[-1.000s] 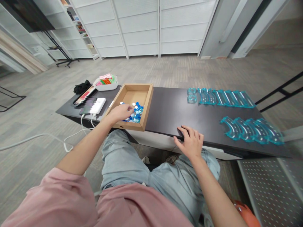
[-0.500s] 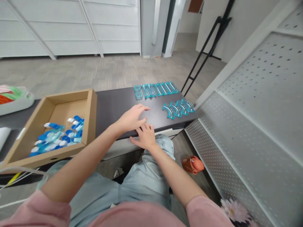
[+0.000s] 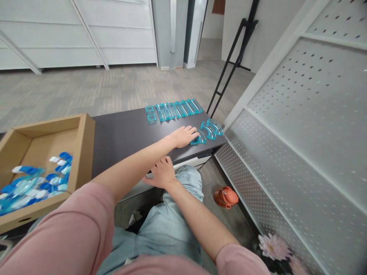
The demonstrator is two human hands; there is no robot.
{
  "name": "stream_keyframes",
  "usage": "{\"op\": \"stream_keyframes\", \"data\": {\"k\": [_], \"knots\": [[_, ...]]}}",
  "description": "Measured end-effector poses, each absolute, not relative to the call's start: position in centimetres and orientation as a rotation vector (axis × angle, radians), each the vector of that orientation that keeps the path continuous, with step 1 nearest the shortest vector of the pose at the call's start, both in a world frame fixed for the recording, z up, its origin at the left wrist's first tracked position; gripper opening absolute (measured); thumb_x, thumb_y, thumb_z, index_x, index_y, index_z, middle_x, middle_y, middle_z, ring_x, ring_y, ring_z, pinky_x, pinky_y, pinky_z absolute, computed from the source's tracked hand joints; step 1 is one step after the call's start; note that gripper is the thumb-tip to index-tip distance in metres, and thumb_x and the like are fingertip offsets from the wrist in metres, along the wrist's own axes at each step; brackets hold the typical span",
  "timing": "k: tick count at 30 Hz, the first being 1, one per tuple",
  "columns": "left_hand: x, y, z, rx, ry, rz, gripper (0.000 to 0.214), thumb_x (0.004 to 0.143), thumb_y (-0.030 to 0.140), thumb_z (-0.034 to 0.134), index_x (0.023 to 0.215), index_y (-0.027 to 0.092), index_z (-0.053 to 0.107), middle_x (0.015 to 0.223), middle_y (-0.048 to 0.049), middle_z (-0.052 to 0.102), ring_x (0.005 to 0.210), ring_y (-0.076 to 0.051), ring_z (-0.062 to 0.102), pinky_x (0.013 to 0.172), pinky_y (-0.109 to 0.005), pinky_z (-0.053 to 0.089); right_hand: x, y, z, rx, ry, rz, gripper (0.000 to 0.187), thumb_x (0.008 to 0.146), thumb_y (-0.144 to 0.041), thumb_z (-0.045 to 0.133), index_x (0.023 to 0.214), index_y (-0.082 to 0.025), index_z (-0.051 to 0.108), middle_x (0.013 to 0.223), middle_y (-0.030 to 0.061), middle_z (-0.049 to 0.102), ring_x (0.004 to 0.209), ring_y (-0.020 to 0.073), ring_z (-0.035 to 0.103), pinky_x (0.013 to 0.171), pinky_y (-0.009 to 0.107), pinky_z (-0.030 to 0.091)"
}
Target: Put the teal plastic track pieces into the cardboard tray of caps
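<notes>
My left hand [image 3: 184, 136] reaches over the dark tabletop [image 3: 123, 133]. Its fingers close over the near-left curved clear plastic piece [image 3: 201, 138], which has teal edges; the thumb is hidden. Further right lie more curved pieces [image 3: 210, 130] of the same kind, side by side. Beneath my left forearm, my right hand [image 3: 163, 172] rests at the table's front edge, fingers apart and nothing in it. Straight clear pieces [image 3: 186, 108] stand in a row toward the back edge, with two small square pieces [image 3: 151, 118] at their left end.
A cardboard box [image 3: 83, 149] on the left holds many blue, white and clear plastic parts [image 3: 43, 183]. A white perforated panel [image 3: 292, 126] borders the table's right end. On the floor stands an orange-lidded container [image 3: 226, 197]; a black stand [image 3: 229, 68] rises behind.
My left hand has moved right, from above my right hand onto the nearest curved piece, which now sits differently. My right hand has shifted slightly toward me. The view has turned right.
</notes>
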State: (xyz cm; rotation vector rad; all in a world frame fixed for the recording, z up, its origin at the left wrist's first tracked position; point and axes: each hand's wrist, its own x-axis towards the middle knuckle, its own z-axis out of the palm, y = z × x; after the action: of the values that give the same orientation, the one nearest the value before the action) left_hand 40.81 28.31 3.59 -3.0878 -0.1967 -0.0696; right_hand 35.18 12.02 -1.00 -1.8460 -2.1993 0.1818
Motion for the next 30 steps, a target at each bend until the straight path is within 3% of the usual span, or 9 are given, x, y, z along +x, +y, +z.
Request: {"op": "stream_keyframes", "data": {"k": [5,9,13,20,23,30], "knots": [[37.0,28.6,3.7,-3.081,-0.164,-0.108,0.038,0.108,0.009,0.05,0.137,0.019,0.073,0.137,-0.0191,0.074,0.124,-0.03,0.07,0.094,-0.041,0.056,35.4,11.9,-1.2,-1.789,-2.129,0.14,0.049,0.112,-0.059,0.055,0.147,-0.032,0.077,0.148,-0.0002,0.079,0.136,0.024,0.065,0.114,0.035,0.041],[32.8,29.1,5.5,-3.097,-0.328,-0.106,0.033,0.105,0.008,0.056,0.13,0.019,0.074,0.127,-0.0149,0.076,0.114,-0.026,0.073,0.092,-0.038,0.056,35.9,12.1,-1.7,-1.688,-2.128,0.184,0.054,0.108,-0.053,0.069,0.155,-0.029,0.075,0.159,0.0075,0.076,0.14,0.0305,0.066,0.113,0.041,0.042],[26.1,30.4,9.2,-3.032,-0.612,-0.256,0.04,0.105,0.011,0.052,0.138,0.021,0.074,0.131,-0.0138,0.076,0.12,-0.027,0.074,0.097,-0.038,0.057,36.2,12.5,-2.8,-1.621,-2.073,0.124,0.05,0.106,-0.047,0.074,0.153,-0.03,0.078,0.162,0.0104,0.076,0.138,0.035,0.068,0.11,0.047,0.044],[6.7,33.1,14.9,-2.582,-1.55,-0.463,0.044,0.096,0.015,0.058,0.136,0.02,0.077,0.136,-0.0161,0.078,0.133,-0.033,0.071,0.116,-0.045,0.056,35.8,12.3,-3.8,-1.653,-2.02,-0.033,0.051,0.105,-0.047,0.068,0.155,-0.047,0.078,0.156,0.0107,0.078,0.13,0.044,0.07,0.106,0.061,0.046],[-0.4,34.1,14.5,-2.379,-1.953,-0.256,0.047,0.097,0.023,0.061,0.14,0.024,0.078,0.146,-0.0159,0.078,0.144,-0.037,0.066,0.125,-0.048,0.052,35.5,12.3,-3.8,-1.689,-1.989,-0.08,0.053,0.102,-0.045,0.07,0.154,-0.052,0.077,0.153,0.0088,0.08,0.127,0.0449,0.072,0.106,0.063,0.046],[-5.6,36.7,10.9,-2.22,-2.223,-0.017,0.049,0.093,0.031,0.066,0.138,0.023,0.082,0.155,-0.0202,0.076,0.145,-0.041,0.069,0.119,-0.053,0.058,35.5,12.4,-4.0,-1.694,-1.994,-0.172,0.052,0.101,-0.043,0.071,0.152,-0.053,0.079,0.15,0.0098,0.081,0.124,0.0453,0.074,0.103,0.064,0.048]]}}
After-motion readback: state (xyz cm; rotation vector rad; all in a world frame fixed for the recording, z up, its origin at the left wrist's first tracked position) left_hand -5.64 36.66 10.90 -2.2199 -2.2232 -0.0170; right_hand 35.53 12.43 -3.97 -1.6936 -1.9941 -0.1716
